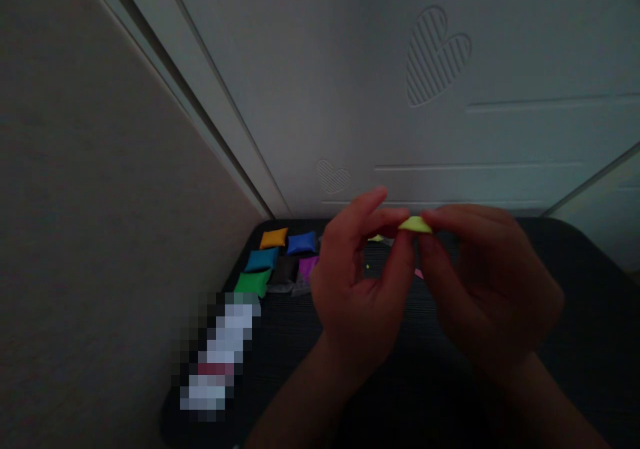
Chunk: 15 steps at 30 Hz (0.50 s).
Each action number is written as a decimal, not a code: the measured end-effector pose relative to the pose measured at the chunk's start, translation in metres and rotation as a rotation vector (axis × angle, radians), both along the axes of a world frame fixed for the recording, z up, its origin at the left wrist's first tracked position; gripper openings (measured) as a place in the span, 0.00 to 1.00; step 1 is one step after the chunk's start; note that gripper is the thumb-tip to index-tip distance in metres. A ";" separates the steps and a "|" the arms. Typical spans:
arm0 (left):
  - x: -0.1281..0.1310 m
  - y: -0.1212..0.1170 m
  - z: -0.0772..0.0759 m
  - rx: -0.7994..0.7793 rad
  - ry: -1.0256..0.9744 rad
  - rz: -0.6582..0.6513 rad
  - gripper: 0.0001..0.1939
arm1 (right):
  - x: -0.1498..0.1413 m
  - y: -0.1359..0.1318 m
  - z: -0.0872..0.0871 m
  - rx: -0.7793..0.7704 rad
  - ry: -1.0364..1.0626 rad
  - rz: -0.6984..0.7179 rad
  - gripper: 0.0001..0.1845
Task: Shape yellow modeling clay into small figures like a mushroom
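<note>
Left hand [357, 276] and right hand [493, 282] meet fingertip to fingertip over the table, each pinching one end of a yellow clay-like piece [415, 224]. Thumbs press from below and index fingers from above and behind, so both grips are narrow. What shows of the piece is a small matte dome with a smooth, rounded top and a flatter lower edge; the fingers cover its ends. It is held above the tabletop, in front of the white panel.

Beneath and beyond the hands, a pink strip [419, 274] shows beside the right thumb, a tiny yellow crumb [367, 266] dots the surface, and another yellow bit [376, 238] lies farther back, partly hidden by the left hand. The black table [415, 329] has a fine, linear grain and rounded corners.

To the left sit pillow-shaped packets, plump and close together: orange [273, 238], blue [301, 243], teal [262, 259], green [253, 282], black [284, 270] and purple [307, 267]. Clear, crinkled plastic shows at the lower edges of the black and purple ones, with the coloured filling inside. Nearer, a long pale object [223, 352] with a reddish band is pixelated beyond recognition.

Behind the table, the white panel [350, 102] carries ribbed embossed hearts and straight grooves; a dull, faintly mottled wall [100, 236] flanks it.
</note>
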State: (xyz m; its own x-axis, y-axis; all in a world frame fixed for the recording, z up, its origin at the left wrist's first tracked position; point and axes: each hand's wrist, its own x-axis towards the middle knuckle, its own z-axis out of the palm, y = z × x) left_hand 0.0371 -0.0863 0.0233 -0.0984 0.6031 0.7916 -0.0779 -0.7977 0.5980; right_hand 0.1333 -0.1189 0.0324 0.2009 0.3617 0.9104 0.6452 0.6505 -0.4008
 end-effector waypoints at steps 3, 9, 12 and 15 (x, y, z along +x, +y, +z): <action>0.002 -0.001 0.002 -0.039 -0.056 -0.016 0.21 | -0.002 0.001 0.000 0.012 0.031 0.020 0.22; 0.002 -0.001 0.001 0.016 -0.093 0.027 0.22 | -0.003 0.001 0.000 0.000 0.017 0.033 0.22; 0.002 -0.001 0.002 -0.006 -0.105 -0.006 0.25 | -0.003 0.001 0.000 0.014 0.042 0.017 0.21; 0.003 -0.002 0.003 -0.038 -0.104 -0.041 0.25 | -0.003 0.003 0.000 0.014 0.043 0.011 0.21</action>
State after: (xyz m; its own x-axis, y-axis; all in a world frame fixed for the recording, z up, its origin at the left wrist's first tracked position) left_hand 0.0398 -0.0879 0.0258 -0.1538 0.6376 0.7549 -0.1732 -0.7696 0.6147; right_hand 0.1304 -0.1163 0.0323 0.2361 0.3517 0.9058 0.6202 0.6631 -0.4191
